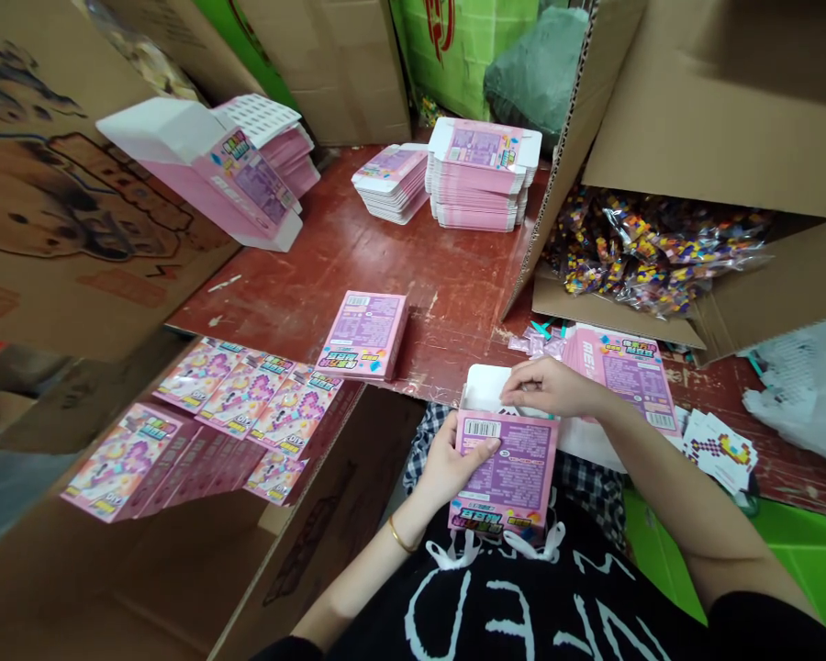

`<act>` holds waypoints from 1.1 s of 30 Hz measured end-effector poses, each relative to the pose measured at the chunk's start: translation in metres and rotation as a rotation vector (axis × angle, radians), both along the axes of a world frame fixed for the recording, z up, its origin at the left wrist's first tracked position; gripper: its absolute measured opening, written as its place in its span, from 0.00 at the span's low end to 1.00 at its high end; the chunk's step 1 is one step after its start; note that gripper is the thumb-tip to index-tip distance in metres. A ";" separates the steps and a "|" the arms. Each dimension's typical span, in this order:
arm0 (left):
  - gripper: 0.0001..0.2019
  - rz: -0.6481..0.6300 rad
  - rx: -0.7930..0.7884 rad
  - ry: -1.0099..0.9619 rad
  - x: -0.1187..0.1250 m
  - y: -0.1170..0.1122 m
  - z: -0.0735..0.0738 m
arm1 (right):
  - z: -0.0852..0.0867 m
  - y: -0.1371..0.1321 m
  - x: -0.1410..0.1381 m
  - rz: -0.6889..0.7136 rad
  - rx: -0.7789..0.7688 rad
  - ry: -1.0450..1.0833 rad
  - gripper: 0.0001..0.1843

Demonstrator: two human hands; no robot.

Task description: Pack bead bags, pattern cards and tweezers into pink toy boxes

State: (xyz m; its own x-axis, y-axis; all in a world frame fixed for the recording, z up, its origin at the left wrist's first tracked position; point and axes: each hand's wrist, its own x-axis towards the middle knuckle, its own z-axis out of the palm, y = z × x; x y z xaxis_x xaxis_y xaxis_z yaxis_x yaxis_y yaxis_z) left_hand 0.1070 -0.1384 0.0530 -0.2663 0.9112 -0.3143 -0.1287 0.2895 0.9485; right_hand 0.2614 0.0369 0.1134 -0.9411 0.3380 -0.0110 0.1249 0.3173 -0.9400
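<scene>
My left hand (452, 462) is wrapped round a pink and purple printed carton (506, 477), held close to my body with its top end open. The white flap (485, 381) of that end stands up. At the opening is my right hand (547, 386), fingers bent and pinched together at the mouth; what they hold, if anything, is hidden. Part of a printed card shows just inside. Beside my right forearm lies a stack of flat pink cartons (626, 376), with loose printed cards (719, 452) to its right.
A finished-looking pink box (364, 332) lies on the red table (282, 285). Stacks of flat cartons (482, 184) stand behind. On the right, a cardboard box (716, 119) holds bags of colourful beads (653, 248). Packed boxes (248, 395) fill part of a carton at left.
</scene>
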 end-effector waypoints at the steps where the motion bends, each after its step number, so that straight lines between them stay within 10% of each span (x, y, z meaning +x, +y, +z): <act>1: 0.22 -0.003 0.008 0.010 0.000 0.000 0.000 | 0.003 0.001 -0.001 0.043 0.007 0.016 0.21; 10: 0.22 0.017 -0.001 -0.003 0.000 0.003 0.000 | -0.008 -0.007 -0.009 -0.262 -0.087 0.027 0.31; 33: 0.25 0.034 -0.049 -0.073 -0.003 0.000 -0.009 | 0.002 0.018 0.014 -0.141 -0.291 -0.066 0.24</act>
State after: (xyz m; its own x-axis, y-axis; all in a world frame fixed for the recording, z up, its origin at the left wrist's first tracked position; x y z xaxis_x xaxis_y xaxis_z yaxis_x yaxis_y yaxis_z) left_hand 0.1036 -0.1386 0.0439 -0.2720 0.8851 -0.3776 -0.2076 0.3292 0.9211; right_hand 0.2759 0.0550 0.1158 -0.8791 0.4391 -0.1853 0.2119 0.0119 -0.9772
